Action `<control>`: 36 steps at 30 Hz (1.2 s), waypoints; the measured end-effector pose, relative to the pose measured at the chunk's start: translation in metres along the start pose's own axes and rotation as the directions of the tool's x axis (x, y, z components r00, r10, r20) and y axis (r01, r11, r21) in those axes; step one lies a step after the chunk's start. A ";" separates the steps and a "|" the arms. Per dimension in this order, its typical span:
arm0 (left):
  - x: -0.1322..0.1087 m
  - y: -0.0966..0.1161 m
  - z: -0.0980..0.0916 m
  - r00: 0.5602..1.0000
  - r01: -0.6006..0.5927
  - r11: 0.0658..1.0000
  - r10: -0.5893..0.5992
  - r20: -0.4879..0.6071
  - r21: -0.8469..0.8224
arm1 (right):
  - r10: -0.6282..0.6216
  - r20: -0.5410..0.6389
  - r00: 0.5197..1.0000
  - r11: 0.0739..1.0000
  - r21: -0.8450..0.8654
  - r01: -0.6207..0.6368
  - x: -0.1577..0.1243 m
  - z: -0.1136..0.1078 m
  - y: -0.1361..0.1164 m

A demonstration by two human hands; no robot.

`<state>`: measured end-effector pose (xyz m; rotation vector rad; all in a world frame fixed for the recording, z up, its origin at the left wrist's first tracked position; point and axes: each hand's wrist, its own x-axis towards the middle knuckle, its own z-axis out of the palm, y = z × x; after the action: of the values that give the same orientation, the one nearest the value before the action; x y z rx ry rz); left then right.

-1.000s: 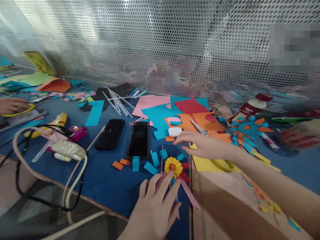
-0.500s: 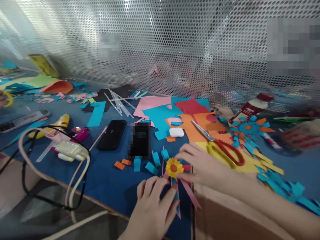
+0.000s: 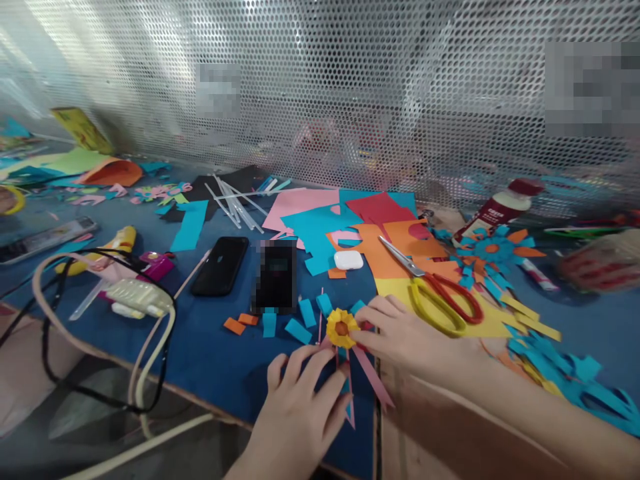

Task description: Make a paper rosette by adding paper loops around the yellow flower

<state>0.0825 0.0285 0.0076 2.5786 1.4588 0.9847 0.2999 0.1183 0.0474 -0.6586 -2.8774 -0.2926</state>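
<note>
1. Where the blue table [image 3: 210, 347] meets a perforated metal screen [image 3: 320, 87], loose sheets of coloured paper [image 3: 350, 220] in pink, teal, red and orange lie in an overlapping heap, with scissors [image 3: 435, 290] that have one red and one yellow handle resting on a yellow sheet just right of the right hand [image 3: 400, 333].
2. A black phone [image 3: 220, 265], a white earbud case [image 3: 349, 259], small teal and orange paper offcuts [image 3: 280, 325] and a bundle of clear plastic sticks [image 3: 235, 203] lie near; a bag with looping straps [image 3: 135, 300] sits at the left, a red-capped bottle [image 3: 500, 207] at the right.
3. The paper flower [image 3: 341, 327] lies on the table's near edge between both hands: a pleated yellow rosette with an orange centre, teal and red petals behind it, pink strips trailing toward the viewer.
4. The right hand has its fingertips closed lightly on the flower's right side, by the red petals.
5. The left hand [image 3: 300, 400] lies spread and flat, fingers pressing the pink strips just below the rosette.
6. The paper looks matte and crisply creased; the screen is shiny.
</note>
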 end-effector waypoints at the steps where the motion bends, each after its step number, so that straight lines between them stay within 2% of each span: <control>1: 0.000 0.000 0.000 1.000 -0.001 1.000 0.001 0.002 0.002 | -0.001 -0.006 1.000 1.000 -0.001 0.001 0.000 -0.001 0.001; 10: 0.000 0.000 0.000 1.000 0.002 1.000 -0.003 0.016 0.018 | -0.053 -0.062 0.997 0.997 -0.051 0.050 0.003 -0.005 0.010; 19: -0.001 0.001 -0.001 1.000 0.001 1.000 -0.002 0.028 0.031 | -0.039 -0.037 0.999 0.999 0.030 0.040 -0.006 0.000 0.013; 21: -0.001 0.000 -0.003 1.000 0.013 1.000 -0.013 0.015 0.019 | 0.016 -0.075 0.997 0.992 0.124 -0.006 -0.007 -0.001 0.017; 24: 0.002 0.000 -0.009 0.999 0.002 1.000 -0.002 0.046 0.006 | 0.200 -0.132 0.971 0.949 0.271 -0.159 -0.005 -0.004 0.027; 26: 0.007 0.002 -0.013 0.997 -0.032 0.999 0.031 0.078 0.020 | 0.274 -0.106 0.956 0.923 0.309 -0.230 -0.002 -0.004 0.036; 31: 0.023 0.007 -0.007 0.996 -0.088 0.992 0.085 0.034 0.086 | 0.233 0.101 0.967 0.896 0.365 -0.253 0.011 0.003 0.051; 36: 0.030 0.007 0.004 0.992 -0.116 0.977 0.107 0.059 0.178 | 0.158 0.100 0.982 0.905 0.384 -0.185 0.015 0.011 0.055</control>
<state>0.1007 0.0494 0.0218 2.8186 1.4702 0.8273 0.3096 0.1758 0.0487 -0.8435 -2.7850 0.3310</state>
